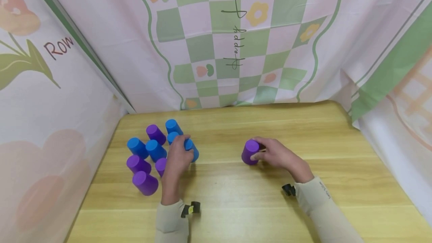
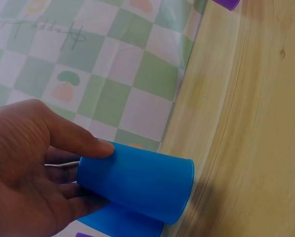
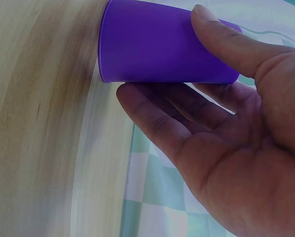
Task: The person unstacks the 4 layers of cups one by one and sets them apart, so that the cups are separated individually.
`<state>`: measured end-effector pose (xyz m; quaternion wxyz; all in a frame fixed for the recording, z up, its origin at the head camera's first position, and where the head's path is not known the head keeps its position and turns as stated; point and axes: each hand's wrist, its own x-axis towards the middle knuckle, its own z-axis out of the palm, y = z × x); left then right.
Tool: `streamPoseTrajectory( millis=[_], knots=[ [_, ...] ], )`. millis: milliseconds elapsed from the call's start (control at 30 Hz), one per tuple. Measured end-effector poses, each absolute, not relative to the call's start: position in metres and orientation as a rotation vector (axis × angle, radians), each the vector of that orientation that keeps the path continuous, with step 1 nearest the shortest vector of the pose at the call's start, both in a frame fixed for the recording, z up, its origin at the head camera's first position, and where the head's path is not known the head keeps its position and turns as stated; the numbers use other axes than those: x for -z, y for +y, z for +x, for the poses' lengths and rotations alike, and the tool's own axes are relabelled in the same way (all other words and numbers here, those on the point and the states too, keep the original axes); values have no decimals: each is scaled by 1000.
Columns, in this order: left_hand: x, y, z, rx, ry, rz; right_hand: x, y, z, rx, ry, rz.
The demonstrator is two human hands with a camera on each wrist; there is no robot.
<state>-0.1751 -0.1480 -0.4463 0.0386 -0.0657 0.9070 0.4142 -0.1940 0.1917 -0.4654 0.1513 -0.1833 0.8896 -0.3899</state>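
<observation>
My left hand (image 1: 178,156) grips an upside-down blue cup (image 1: 193,152) at the right side of a cluster of cups. In the left wrist view the thumb lies along the side of that blue cup (image 2: 137,180), near its closed end, with fingers on the other side. A second blue cup (image 2: 120,221) shows just behind it. Farther right, my right hand (image 1: 275,155) holds an upside-down purple cup (image 1: 249,153), apart from the cluster. The right wrist view shows the thumb on one side of this purple cup (image 3: 152,44) and the fingers on the other, its wide rim at the tabletop.
Left of my left hand stand several more upturned cups, among them a purple cup (image 1: 145,183), a blue cup (image 1: 137,148) and a blue cup (image 1: 173,126) at the back. The wooden table (image 1: 229,205) ends at a checkered curtain (image 1: 233,48), with side curtains left and right.
</observation>
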Motion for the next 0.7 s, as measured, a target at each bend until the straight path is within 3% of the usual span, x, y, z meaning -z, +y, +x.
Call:
streamPoseTrajectory(
  millis=[700],
  knots=[
    [442,-147,-174,-1288,2791,-190,465,191,-193,1125,2550,-514]
  ],
)
